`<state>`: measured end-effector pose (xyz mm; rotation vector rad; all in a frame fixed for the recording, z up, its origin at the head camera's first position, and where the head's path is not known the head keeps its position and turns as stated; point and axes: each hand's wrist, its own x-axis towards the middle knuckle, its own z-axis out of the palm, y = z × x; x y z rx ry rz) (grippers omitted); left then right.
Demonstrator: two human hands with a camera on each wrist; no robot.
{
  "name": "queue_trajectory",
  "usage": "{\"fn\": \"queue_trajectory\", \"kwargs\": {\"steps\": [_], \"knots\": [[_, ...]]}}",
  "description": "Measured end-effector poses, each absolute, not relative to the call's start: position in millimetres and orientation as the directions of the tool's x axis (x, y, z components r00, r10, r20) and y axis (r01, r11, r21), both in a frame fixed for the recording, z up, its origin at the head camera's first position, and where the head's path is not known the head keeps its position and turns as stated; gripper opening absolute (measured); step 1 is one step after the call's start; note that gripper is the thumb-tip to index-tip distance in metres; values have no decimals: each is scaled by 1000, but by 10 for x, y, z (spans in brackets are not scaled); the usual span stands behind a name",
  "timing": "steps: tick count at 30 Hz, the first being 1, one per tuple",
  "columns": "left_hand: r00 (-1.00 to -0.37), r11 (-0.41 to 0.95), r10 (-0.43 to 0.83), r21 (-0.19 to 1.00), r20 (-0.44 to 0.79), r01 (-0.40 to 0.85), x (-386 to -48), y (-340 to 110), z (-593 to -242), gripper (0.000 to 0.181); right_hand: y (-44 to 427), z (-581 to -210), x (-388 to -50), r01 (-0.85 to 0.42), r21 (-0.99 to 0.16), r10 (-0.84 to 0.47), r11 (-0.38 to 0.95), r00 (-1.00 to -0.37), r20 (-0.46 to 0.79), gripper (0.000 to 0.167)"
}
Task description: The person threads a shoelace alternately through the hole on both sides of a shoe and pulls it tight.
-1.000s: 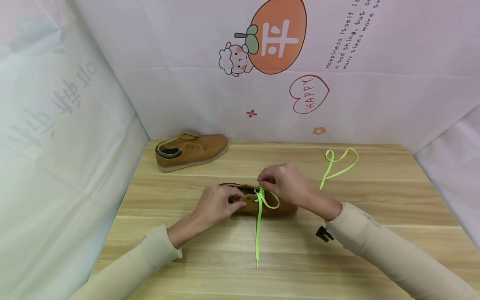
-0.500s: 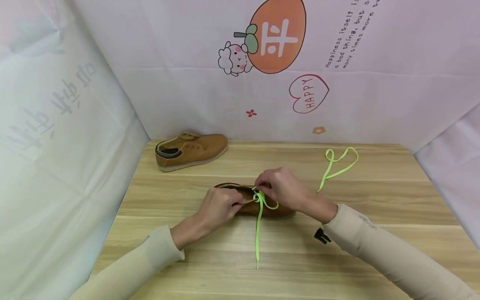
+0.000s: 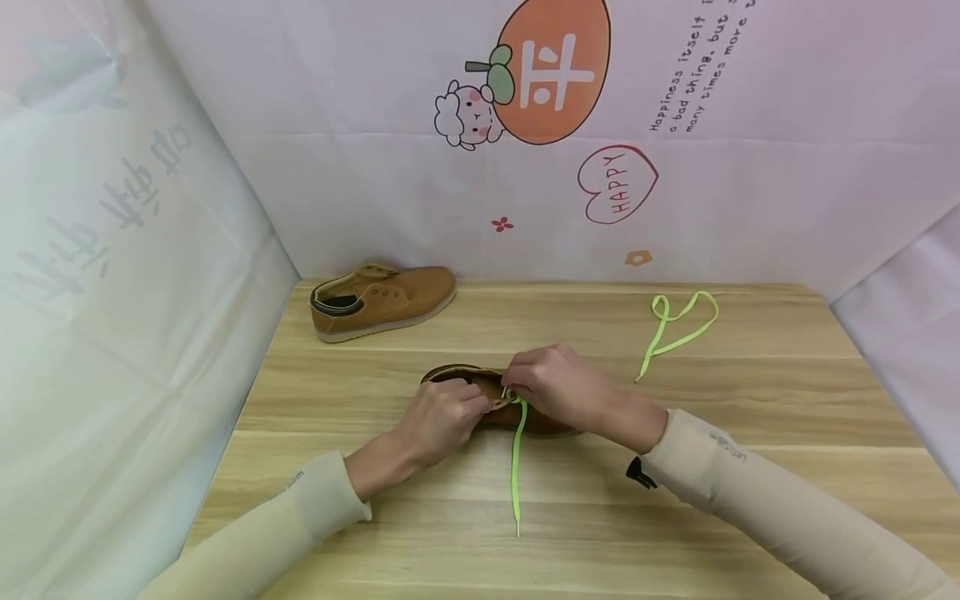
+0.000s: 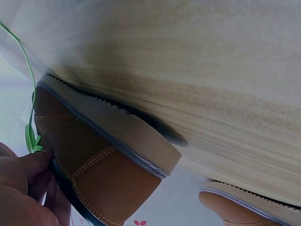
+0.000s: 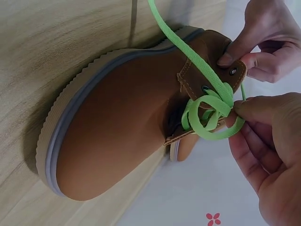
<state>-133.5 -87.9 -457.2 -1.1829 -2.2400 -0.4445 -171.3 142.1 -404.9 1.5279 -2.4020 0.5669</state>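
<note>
A brown leather shoe [image 5: 108, 127] stands in the middle of the table, its toe to the right in the head view. A flat neon-green shoelace [image 5: 197, 61] runs through its eyelets. One long end hangs toward the table's front, and a loop lies at the tongue. My left hand [image 3: 442, 417] pinches the near eyelet flap [image 5: 233, 70] between thumb and finger. With thumb and fingertips, my right hand [image 3: 558, 387] pinches the lace by that flap; in the right wrist view the hand [image 5: 277, 146] meets the lace loop. The head view hides the loop behind this hand.
A second brown shoe [image 3: 420, 296], without a lace, stands at the back left. Another green lace [image 3: 654, 346] lies loosely looped at the back right. A small black clip [image 3: 640, 472] shows under the right cuff. White printed cloth [image 3: 375, 192] walls the table's back and sides.
My right hand has come slightly left and down over the lace knot. The left hand has closed on the eyelet flap, and the shoe has shifted a little left.
</note>
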Motion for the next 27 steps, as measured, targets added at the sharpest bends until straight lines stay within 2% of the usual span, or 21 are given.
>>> {"fn": "queue_trajectory", "kwargs": {"steps": [15,22,27], "knots": [[-450,561,645,16,617,827,-1340,-863,-4577,16,1387,-4118,-1684,-929,-89,-838,360,-364,406,19],[-460,558,634,44,622,829,-1342,-867,-4591,13,1384,-4151,-1676,-933,-83,-831,349,-350,433,21],[-471,562,632,54,615,826,-1339,-875,-4593,12,1369,-4156,-1671,-939,-35,-841,343,-324,433,26]]}}
